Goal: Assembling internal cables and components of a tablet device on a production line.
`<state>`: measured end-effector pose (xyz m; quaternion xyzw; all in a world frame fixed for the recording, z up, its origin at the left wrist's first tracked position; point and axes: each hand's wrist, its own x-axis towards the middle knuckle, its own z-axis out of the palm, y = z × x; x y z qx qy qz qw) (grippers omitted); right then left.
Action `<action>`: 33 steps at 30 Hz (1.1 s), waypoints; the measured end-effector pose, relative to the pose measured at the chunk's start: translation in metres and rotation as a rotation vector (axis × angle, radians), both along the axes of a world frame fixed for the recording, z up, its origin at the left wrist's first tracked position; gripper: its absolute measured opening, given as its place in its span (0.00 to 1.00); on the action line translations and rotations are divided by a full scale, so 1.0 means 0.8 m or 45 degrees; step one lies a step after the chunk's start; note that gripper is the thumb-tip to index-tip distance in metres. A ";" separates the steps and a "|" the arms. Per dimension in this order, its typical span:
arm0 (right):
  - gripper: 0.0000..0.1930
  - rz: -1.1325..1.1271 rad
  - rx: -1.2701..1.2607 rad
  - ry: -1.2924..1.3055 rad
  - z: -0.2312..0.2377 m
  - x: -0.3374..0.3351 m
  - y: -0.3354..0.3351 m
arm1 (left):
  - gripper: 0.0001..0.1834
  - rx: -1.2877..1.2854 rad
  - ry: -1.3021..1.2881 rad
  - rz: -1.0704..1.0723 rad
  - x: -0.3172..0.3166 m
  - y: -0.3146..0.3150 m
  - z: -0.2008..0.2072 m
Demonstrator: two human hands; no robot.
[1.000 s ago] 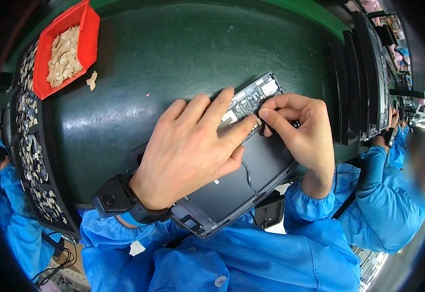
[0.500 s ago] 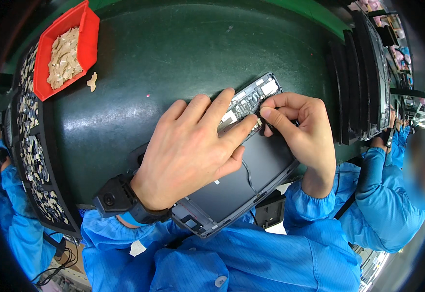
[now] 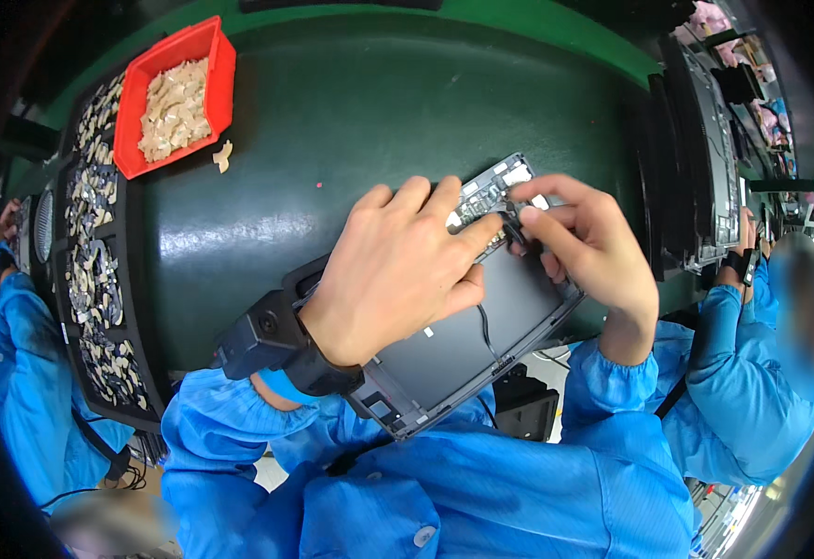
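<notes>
An opened laptop-like chassis [image 3: 537, 284] lies tilted in front of me, its dark flat panel toward me and a bared circuit board [image 3: 488, 197] along the far side. My left hand [image 3: 402, 265] spreads over its left part, fingers stretched out, the index fingertip at the board's near edge. Beside that fingertip a short black cable [image 3: 517, 235] stands up. My right hand [image 3: 593, 238] hovers over the board's right end, thumb and index finger apart near the cable, with nothing visible between them. A thin black lead [image 3: 486, 331] runs across the panel.
A red bin [image 3: 223, 79] of tan pieces stands far left, one loose piece [image 3: 223, 156] beside it. A black compartment tray [image 3: 141, 279] of small parts lines the left. Dark panels [image 3: 686, 177] stack at right. Co-workers in blue [image 3: 742, 373] sit on both sides.
My right thumb and index finger have parted from their pinch at the board, and the black cable shows more plainly. My left hand stays on the chassis. The whole view has shifted slightly.
</notes>
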<state>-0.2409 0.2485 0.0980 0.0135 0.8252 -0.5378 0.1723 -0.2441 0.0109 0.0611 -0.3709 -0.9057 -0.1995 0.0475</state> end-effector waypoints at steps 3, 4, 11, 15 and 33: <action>0.14 -0.168 -0.006 0.018 0.007 0.009 0.022 | 0.27 -0.019 -0.008 -0.010 0.002 -0.001 0.007; 0.14 -0.154 -0.028 0.058 0.001 0.010 0.027 | 0.27 0.027 0.074 -0.016 0.003 0.001 0.010; 0.16 -0.135 -0.541 -0.025 -0.026 0.008 0.049 | 0.16 0.588 -0.192 -0.141 -0.005 0.062 -0.013; 0.17 -0.320 -0.479 0.263 -0.049 0.006 0.079 | 0.10 0.486 -0.068 -0.183 -0.007 0.068 -0.007; 0.19 -0.302 -0.261 0.567 -0.094 0.017 0.076 | 0.09 0.419 -0.063 -0.180 -0.011 0.090 -0.002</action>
